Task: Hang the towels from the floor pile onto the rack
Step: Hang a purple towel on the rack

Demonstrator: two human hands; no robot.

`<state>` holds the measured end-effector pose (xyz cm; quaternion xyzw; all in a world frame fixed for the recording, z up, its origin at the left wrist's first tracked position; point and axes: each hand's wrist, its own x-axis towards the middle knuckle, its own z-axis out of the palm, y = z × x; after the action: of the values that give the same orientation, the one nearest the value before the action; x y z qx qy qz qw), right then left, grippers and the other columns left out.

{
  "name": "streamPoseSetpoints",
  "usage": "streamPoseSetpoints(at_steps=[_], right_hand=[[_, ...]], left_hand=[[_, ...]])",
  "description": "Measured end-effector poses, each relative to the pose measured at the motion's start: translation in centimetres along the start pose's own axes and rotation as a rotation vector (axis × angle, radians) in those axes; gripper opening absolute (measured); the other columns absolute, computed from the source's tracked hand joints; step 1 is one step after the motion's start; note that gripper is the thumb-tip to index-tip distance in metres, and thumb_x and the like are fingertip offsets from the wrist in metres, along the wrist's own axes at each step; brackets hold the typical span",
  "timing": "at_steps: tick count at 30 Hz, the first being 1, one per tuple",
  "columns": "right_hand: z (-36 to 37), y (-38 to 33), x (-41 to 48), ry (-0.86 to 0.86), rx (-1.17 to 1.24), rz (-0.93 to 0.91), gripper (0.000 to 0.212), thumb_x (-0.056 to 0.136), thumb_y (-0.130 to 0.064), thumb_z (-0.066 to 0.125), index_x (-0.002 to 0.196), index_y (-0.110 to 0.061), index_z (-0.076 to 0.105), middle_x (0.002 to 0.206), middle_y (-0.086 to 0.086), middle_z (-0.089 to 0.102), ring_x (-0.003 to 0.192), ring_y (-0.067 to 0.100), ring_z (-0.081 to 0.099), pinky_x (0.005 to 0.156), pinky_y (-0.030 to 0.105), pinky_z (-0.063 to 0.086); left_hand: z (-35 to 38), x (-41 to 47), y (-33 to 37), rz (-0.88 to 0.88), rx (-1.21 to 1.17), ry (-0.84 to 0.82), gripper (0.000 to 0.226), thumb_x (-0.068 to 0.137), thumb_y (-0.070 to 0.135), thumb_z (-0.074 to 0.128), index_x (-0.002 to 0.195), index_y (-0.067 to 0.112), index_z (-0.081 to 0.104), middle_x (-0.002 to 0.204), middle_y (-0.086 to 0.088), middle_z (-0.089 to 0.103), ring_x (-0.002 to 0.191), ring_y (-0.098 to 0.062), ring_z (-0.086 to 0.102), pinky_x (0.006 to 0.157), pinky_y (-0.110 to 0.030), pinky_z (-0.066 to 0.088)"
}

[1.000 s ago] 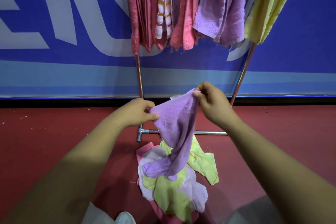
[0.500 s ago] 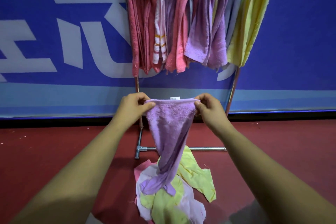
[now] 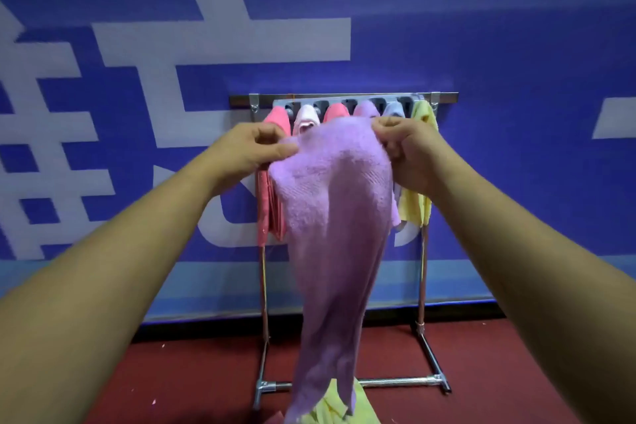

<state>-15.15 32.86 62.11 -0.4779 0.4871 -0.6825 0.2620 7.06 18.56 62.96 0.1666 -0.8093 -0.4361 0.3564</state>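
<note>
I hold a purple towel point(image 3: 334, 217) up in front of the metal rack point(image 3: 344, 99). My left hand point(image 3: 253, 148) pinches its upper left corner and my right hand point(image 3: 406, 148) grips its upper right corner. The towel hangs long between them, its tail reaching down to the floor pile point(image 3: 330, 406), of which only yellow cloth shows. Several towels hang on the rack behind: pink point(image 3: 275, 117), white-pink point(image 3: 307, 115), purple point(image 3: 365, 111), grey point(image 3: 394, 109), yellow point(image 3: 418, 206). The held towel hides most of them.
The rack stands on thin legs point(image 3: 422, 286) with a floor bar point(image 3: 395, 381) on the red floor point(image 3: 172, 382). A blue banner wall point(image 3: 516, 148) with white lettering is right behind the rack.
Both hands have raised the purple towel from knee height up to the level of the rack's top. My view has tilted up, so the floor pile has dropped to the bottom edge.
</note>
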Motion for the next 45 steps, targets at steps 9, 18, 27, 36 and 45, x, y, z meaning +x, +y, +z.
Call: streamPoseSetpoints(at_steps=[9,18,27,36,45], right_hand=[[-1.7,1.0,-0.3,0.170,-0.405,-0.077,0.020,0.097,-0.007,0.059,0.081,-0.014,0.067,0.076,0.005,0.059,0.075,0.018,0.056,0.075,0.040,0.053],[-3.2,2.7,-0.7,0.175,-0.378,-0.073,0.027,0.089,-0.007,0.073,0.116,-0.003,0.069,0.104,0.017,0.071,0.094,0.024,0.070,0.089,0.038,0.060],[-3.6,3.4,-0.3,0.199,-0.366,-0.048,0.024,0.084,-0.011,0.079,0.105,-0.002,0.073,0.100,0.021,0.073,0.083,0.020,0.067,0.086,0.039,0.060],[-3.1,3.7,-0.2,0.214,-0.388,-0.071,0.018,0.085,-0.012,0.079,0.100,-0.005,0.072,0.080,0.006,0.071,0.068,0.005,0.066,0.065,0.017,0.055],[-0.4,3.1,-1.3,0.055,-0.290,-0.109,0.017,0.085,0.003,0.073,0.088,-0.008,0.061,0.069,0.015,0.063,0.058,0.021,0.058,0.056,0.030,0.054]], left_hand=[[0.8,0.6,0.6,-0.079,0.249,0.065,0.024,0.086,0.015,0.075,0.094,-0.003,0.061,0.084,-0.015,0.062,0.077,-0.020,0.063,0.075,-0.038,0.060],[1.4,-0.2,0.4,-0.099,0.355,-0.116,0.016,0.095,0.021,0.064,0.095,0.006,0.069,0.086,-0.012,0.068,0.078,-0.019,0.061,0.083,-0.041,0.057],[3.7,-1.9,2.3,-0.083,0.203,-0.408,0.014,0.094,0.001,0.055,0.103,0.013,0.055,0.066,0.000,0.054,0.059,-0.012,0.048,0.059,-0.027,0.043],[4.6,-1.5,2.5,-0.004,0.318,-0.510,0.031,0.095,0.005,0.061,0.124,0.015,0.063,0.105,-0.004,0.075,0.100,-0.019,0.071,0.093,-0.035,0.056],[5.6,-0.3,0.7,0.185,0.616,-0.070,0.020,0.087,0.044,0.070,0.097,0.027,0.075,0.106,0.003,0.050,0.098,-0.009,0.047,0.082,-0.021,0.036]])
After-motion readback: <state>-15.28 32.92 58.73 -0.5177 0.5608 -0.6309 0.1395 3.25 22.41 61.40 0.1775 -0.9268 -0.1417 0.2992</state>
